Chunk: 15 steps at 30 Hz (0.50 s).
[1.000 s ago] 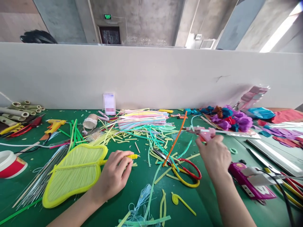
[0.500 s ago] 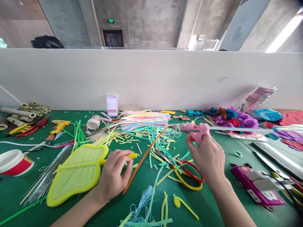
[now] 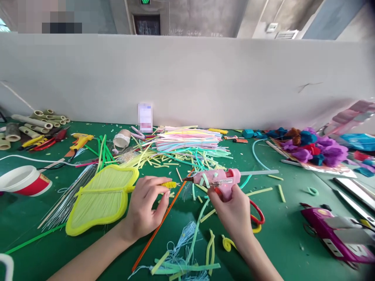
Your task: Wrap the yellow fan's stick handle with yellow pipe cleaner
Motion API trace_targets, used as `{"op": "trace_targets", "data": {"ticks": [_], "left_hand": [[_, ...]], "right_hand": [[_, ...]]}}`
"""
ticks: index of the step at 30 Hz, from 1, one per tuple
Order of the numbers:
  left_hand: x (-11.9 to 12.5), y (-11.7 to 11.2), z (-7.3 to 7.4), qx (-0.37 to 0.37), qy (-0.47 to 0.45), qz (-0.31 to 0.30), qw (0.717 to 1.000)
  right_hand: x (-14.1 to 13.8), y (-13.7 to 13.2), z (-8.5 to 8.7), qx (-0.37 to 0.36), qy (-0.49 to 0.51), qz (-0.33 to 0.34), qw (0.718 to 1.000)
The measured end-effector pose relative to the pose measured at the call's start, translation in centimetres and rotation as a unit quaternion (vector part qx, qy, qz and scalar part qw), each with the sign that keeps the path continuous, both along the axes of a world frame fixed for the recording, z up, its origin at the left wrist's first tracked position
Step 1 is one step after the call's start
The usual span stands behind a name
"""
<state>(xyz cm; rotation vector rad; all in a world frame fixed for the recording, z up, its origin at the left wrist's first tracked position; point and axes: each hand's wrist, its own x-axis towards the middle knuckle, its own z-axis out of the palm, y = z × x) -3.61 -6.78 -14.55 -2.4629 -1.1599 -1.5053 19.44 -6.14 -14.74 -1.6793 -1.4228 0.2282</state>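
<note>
My left hand (image 3: 148, 205) is closed on the stem of a yellow leaf-shaped fan (image 3: 101, 199) with a pale green threaded middle. The yellow wrapped end of its handle (image 3: 169, 185) pokes out past my fingers, with a thin tip showing. Wrapped round a pink hot glue gun (image 3: 216, 178) is my right hand (image 3: 231, 212). The gun's nozzle points left, close to the handle's end but apart from it. A clear glue stick (image 3: 259, 172) sticks out of its back. Below both hands an orange stick (image 3: 164, 220) lies slanted on the table.
Scissors (image 3: 258, 212) lie partly behind my right hand. A bundle of pastel strips (image 3: 187, 139) sits at the back, with cut scraps around it. Left stand a paper cup (image 3: 25, 180) and a yellow glue gun (image 3: 79, 142). A purple power strip (image 3: 325, 230) is at right.
My right hand has brought the pink glue gun down and left, its nozzle now near the yellow handle end. My left hand keeps its hold. The view has tilted lower.
</note>
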Motion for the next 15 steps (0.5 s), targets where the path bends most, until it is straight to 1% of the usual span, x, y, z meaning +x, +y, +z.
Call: {"op": "trace_targets", "data": {"ticks": [2,4,15], "left_hand": [[-0.1,0.02,-0.22,0.005,-0.002,-0.001,1.0],[-0.17,0.03,-0.42,0.009,-0.001,-0.001,1.0],[-0.04,0.12,-0.43,0.007,0.007,0.008,1.0]], "right_hand": [[0.12,-0.16,-0.51,0.008,0.002,-0.007,1.0],[0.29,-0.36,-0.68,0.008,0.002,-0.007,1.0],[-0.31,-0.7,-0.59,0.007,-0.021,0.003,1.0]]}}
